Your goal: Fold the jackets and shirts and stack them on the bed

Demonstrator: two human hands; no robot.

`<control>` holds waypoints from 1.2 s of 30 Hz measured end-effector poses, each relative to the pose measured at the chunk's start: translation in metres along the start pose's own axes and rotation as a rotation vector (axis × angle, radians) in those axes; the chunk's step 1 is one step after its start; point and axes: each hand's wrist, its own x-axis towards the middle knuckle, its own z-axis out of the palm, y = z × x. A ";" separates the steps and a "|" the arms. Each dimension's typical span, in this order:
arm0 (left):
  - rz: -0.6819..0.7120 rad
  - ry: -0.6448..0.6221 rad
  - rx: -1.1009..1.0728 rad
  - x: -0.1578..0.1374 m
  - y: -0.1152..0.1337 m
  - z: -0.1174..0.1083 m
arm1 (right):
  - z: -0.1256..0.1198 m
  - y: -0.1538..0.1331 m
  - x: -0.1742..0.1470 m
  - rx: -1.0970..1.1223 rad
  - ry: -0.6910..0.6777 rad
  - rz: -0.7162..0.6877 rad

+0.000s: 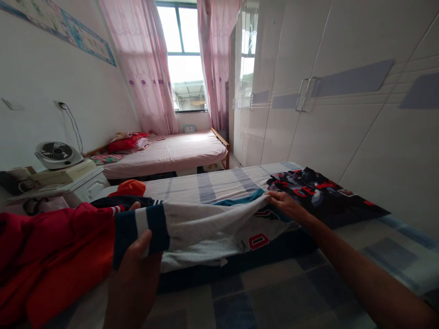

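A grey and teal shirt (206, 228) with a red-edged print is stretched sideways over the near bed. My left hand (133, 256) grips its teal cuff, which has a white stripe, with the thumb on top. Further right, my right hand (283, 203) pinches the cloth near the shoulder or collar; which of the two I cannot tell. The sleeve between my hands is pulled fairly straight. Below it lies the teal part of the garment, partly in shadow. Just beyond my right hand, a black, grey and red printed garment (318, 194) lies flat on the bed.
Red and orange clothes (58, 246) are heaped at the left. The near bed has a checked sheet (267, 292). A white fan (58, 153) stands on a cabinet at left. Beyond is a pink bed (178, 153); white wardrobe doors (308, 132) line the right side.
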 end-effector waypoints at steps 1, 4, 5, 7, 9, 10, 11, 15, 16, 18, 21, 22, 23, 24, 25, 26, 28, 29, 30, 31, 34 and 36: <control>-0.026 0.056 0.012 0.001 -0.016 0.000 | -0.001 0.003 0.006 0.020 0.005 0.028; -0.151 0.126 -0.057 0.005 -0.054 0.003 | 0.004 0.011 0.020 -0.026 0.020 0.055; -0.164 0.100 -0.039 0.006 -0.061 0.004 | 0.007 0.013 0.022 -0.060 0.024 0.056; -0.096 0.017 0.070 0.011 -0.070 0.005 | 0.013 0.015 0.026 -0.116 0.035 0.052; 0.055 -0.118 0.220 0.016 -0.071 0.004 | 0.015 0.015 0.026 -0.139 0.039 0.048; 0.120 -0.184 0.270 0.019 -0.071 0.003 | 0.015 0.014 0.026 -0.142 0.035 0.049; 0.154 -0.237 0.300 0.022 -0.070 0.003 | 0.014 0.014 0.025 -0.139 0.027 0.054; 0.114 -0.334 0.263 0.039 -0.064 -0.006 | 0.007 0.011 0.023 -0.080 -0.028 0.090; 0.090 -0.333 0.221 0.044 -0.061 -0.010 | 0.005 0.011 0.023 -0.060 -0.040 0.093; -0.006 -0.328 0.092 0.054 -0.051 -0.023 | 0.000 0.012 0.027 -0.010 -0.049 0.098; -0.246 -0.320 -0.281 0.069 -0.038 -0.040 | -0.006 0.012 0.036 0.061 -0.037 0.094; -0.336 -0.322 -0.425 0.074 -0.037 -0.042 | -0.007 0.012 0.040 0.058 -0.026 0.086; -0.423 -0.330 -0.550 0.077 -0.038 -0.043 | -0.007 0.011 0.044 0.032 -0.018 0.075; -0.508 -0.341 -0.641 0.079 -0.042 -0.041 | -0.006 0.011 0.047 -0.020 -0.008 0.061; -0.586 -0.367 -0.688 0.080 -0.047 -0.037 | -0.004 0.011 0.051 -0.094 0.005 0.047; -0.648 -0.404 -0.698 0.080 -0.054 -0.032 | -0.002 0.012 0.053 -0.183 0.016 0.034; -0.705 -0.471 -0.677 0.076 -0.068 -0.022 | 0.004 0.014 0.057 -0.340 0.026 0.018; -0.705 -0.481 -0.661 0.074 -0.073 -0.018 | 0.006 0.016 0.058 -0.388 0.028 0.013; -0.692 -0.478 -0.652 0.072 -0.077 -0.016 | 0.007 0.018 0.058 -0.416 0.027 0.007; -0.668 -0.467 -0.648 0.070 -0.079 -0.014 | 0.008 0.021 0.059 -0.432 0.024 0.001; -0.557 -0.457 -0.551 0.067 -0.078 -0.016 | 0.005 0.027 0.059 -0.532 0.031 0.015; -0.437 -0.396 -0.278 0.066 -0.074 -0.016 | 0.002 0.027 0.059 -0.635 0.050 0.067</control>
